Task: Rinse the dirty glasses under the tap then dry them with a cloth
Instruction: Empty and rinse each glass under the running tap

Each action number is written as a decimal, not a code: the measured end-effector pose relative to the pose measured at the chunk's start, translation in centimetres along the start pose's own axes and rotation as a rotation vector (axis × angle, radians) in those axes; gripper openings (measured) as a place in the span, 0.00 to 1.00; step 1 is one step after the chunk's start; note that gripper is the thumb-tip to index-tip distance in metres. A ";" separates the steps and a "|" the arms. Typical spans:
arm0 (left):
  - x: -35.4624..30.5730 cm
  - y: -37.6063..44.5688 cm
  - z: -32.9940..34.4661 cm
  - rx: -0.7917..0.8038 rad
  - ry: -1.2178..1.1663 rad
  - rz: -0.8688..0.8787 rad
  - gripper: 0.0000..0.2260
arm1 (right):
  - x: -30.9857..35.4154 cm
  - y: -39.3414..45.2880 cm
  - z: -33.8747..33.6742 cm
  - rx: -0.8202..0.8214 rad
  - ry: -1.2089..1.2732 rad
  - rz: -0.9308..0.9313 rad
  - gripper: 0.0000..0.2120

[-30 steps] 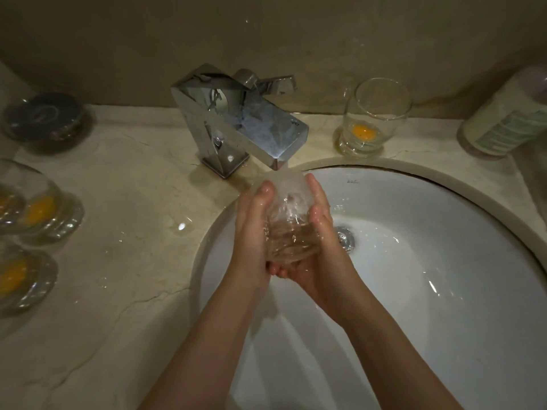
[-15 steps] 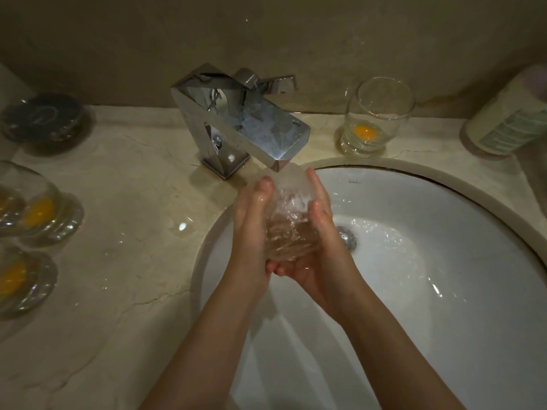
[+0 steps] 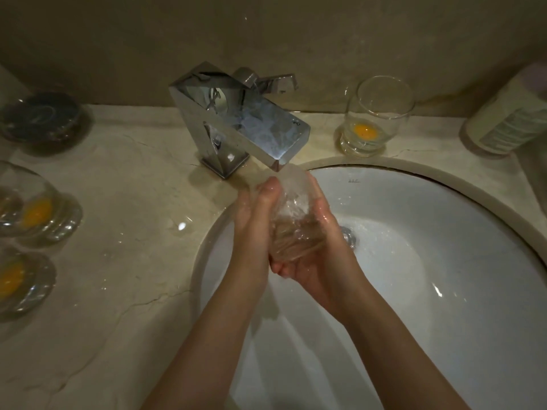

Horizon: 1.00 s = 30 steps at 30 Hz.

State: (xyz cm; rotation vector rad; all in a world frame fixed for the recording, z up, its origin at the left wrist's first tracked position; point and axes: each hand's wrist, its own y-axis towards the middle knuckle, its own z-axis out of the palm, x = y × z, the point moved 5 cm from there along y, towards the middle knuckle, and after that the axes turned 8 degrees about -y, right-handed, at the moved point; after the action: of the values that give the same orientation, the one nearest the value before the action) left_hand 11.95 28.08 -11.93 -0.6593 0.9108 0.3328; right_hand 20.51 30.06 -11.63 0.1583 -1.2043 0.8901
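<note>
Water from the tap (image 3: 251,125) pours into the glass (image 3: 291,220) over the sink (image 3: 444,261), so both hands, left hand (image 3: 254,220) and right hand (image 3: 319,253), should keep their fingers wrapped snugly around it and turn it slowly.

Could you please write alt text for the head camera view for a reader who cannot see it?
Both hands, left hand and right hand, hold a glass under the running chrome tap over a white sink. Yolk-stained glasses wait on the marble counter.

Dim, warm light; glare on angular chrome tap (image 3: 245,125) above fingers; wide-angle bending at edges; left side blurred.
</note>
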 end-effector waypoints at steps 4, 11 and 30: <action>-0.9 0.0 0.5 0.017 0.066 0.152 0.15 | 0.5 -0.2 -0.4 -0.077 -0.163 -0.071 0.26; -1.7 -0.4 0.3 -0.004 0.273 0.225 0.08 | 1.2 -0.4 -0.3 -0.101 -0.361 -0.122 0.22; 0.7 -0.6 0.2 0.102 -0.012 -0.263 0.35 | -0.1 -0.2 -0.4 -0.002 -0.015 -0.031 0.26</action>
State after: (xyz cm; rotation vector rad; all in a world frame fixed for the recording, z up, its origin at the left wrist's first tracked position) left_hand 12.80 27.71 -12.17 -0.6727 0.8123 0.0548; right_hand 20.91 30.14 -11.78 0.1815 -1.2138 0.8618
